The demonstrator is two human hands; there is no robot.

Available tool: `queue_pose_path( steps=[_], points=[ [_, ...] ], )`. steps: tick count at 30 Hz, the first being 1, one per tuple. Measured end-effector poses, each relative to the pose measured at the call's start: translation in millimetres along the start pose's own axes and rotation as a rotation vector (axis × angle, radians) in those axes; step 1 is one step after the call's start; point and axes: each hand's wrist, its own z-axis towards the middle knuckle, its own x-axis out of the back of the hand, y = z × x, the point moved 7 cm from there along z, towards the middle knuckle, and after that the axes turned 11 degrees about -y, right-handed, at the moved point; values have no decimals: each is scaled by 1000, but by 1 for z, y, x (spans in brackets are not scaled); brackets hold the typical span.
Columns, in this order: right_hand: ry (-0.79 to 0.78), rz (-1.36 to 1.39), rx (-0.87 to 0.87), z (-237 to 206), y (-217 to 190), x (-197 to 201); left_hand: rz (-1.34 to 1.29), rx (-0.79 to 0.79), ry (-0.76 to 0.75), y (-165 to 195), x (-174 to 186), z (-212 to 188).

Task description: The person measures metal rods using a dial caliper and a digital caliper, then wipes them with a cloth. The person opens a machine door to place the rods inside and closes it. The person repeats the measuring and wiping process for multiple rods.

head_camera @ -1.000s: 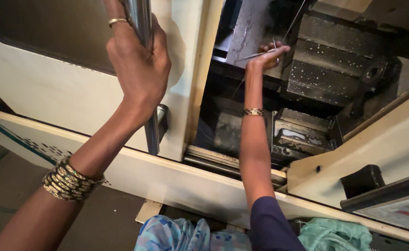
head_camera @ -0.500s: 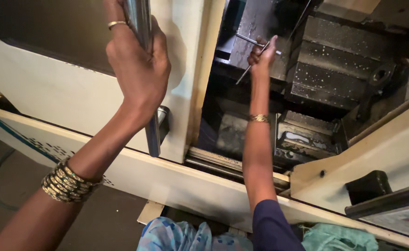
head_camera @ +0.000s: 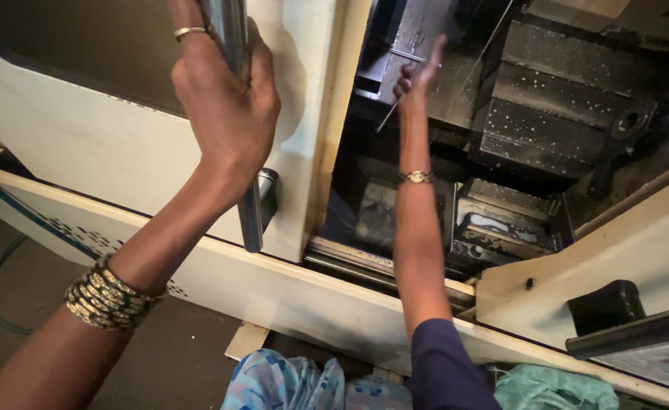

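My left hand (head_camera: 224, 106), with a gold ring and a stack of bangles at the wrist, is wrapped around the long chrome door handle (head_camera: 249, 209) of a cream machine door (head_camera: 106, 152). My right hand (head_camera: 418, 76) reaches deep into the dark machine opening and pinches a thin metal rod (head_camera: 390, 115) that slants down to the left. A gold bracelet sits on that wrist. Beside the hand stands a grey, speckled metal block (head_camera: 555, 114) inside the machine.
A cream machine frame (head_camera: 623, 258) slopes along the right, with a black handle (head_camera: 604, 307) on it. Lower inside the opening lies a wet metal tray (head_camera: 501, 228). Blue and green cloth (head_camera: 304, 383) shows at the bottom. A dark floor with a cable is at the lower left.
My right hand has moved up and to the left, deeper into the machine, still with the thin rod. My left hand keeps its grip on the door handle.
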Motion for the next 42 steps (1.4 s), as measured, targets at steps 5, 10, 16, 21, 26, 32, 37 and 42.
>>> queue_pose_path(
  steps=[5,10,16,21,26,32,37,42],
  points=[
    [301,-92,770,-29,-27,33,0,52,3,-4,0,-1],
    [349,-98,586,-18,-18,41,-31,79,8,-14,-3,-3],
    [297,-357,438,-11,-6,3,20,43,28,-18,-5,-6],
    [133,-431,460,-6,-18,7,-20,49,23,-18,-3,-6],
    [44,-359,448,-4,-17,1,-2,26,39,-10,1,-2],
    [17,-445,443,-9,-22,-5,-62,81,41,-5,5,1],
    [43,-461,422,-20,-29,-9,-42,54,15,-7,5,0],
    [73,-496,426,-39,-40,-19,-5,57,19,-12,2,-3]
  ],
)
